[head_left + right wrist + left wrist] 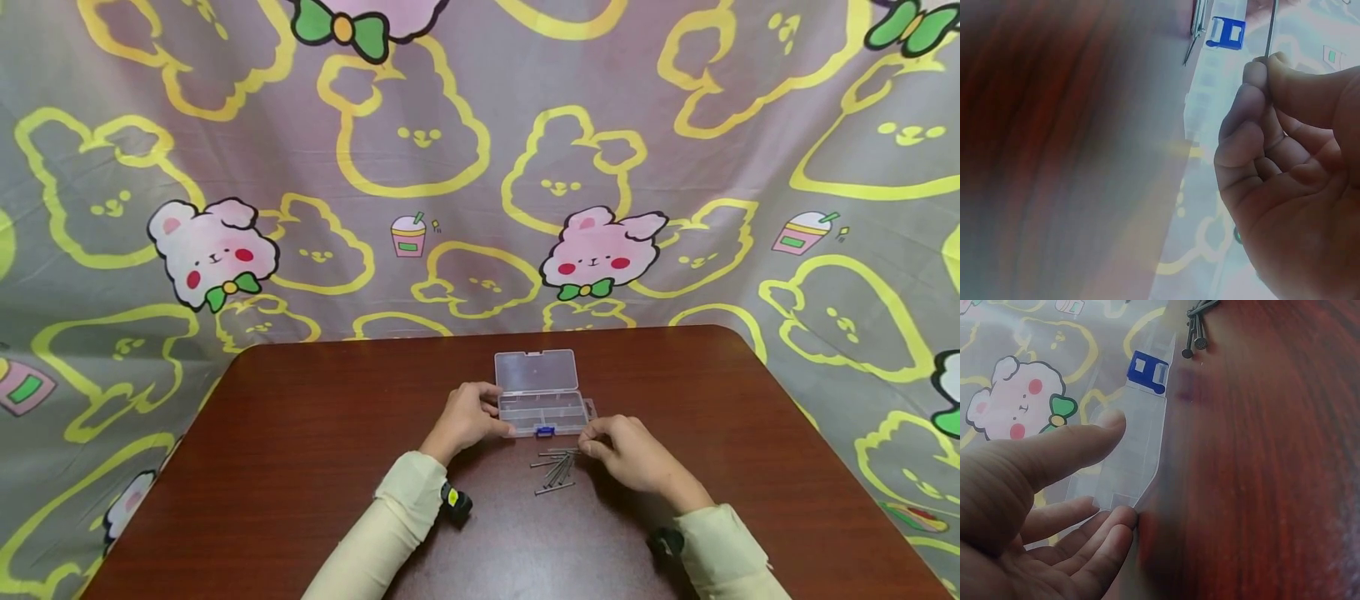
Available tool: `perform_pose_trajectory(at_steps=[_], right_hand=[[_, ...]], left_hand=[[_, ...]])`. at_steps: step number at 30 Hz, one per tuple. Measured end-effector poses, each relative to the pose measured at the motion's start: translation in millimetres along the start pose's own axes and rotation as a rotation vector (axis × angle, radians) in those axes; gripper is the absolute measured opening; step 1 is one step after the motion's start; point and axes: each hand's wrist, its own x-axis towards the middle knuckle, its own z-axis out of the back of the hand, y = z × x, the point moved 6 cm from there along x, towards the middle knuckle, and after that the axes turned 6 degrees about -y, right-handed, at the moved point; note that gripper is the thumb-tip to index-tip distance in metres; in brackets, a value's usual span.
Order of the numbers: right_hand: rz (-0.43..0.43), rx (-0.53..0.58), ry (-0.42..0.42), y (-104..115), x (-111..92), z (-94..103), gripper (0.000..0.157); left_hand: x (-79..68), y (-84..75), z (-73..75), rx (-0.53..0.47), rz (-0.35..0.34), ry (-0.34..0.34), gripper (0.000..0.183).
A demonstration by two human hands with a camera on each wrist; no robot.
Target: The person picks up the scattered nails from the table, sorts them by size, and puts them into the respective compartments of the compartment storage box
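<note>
A clear plastic compartment box (537,411) stands on the table with its lid (537,372) raised at the back. Its blue latch (545,432) is at the front. My left hand (468,417) holds the box at its left end, thumb by the front corner and fingers against the side. Between thumb and index finger, my right hand (626,450) pinches a thin metal nail (1271,31), just off the box's front right corner. Several loose nails (554,488) lie in a heap before the box. No nails can be made out in its compartments.
The dark red-brown wooden table (322,433) has rounded far corners. Behind it hangs a grey curtain (465,200) with yellow outlines and cartoon bears. A black strap device (456,502) is on the left wrist and another (664,546) on the right.
</note>
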Motion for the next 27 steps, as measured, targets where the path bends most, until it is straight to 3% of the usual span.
perform_pose_trajectory(at_steps=[27], right_hand=[[-0.066,0.007,-0.04,-7.9,34.7,5.2,0.014]], left_hand=[[-1.2,1.9,0.5,0.028,0.014,0.003,0.068]])
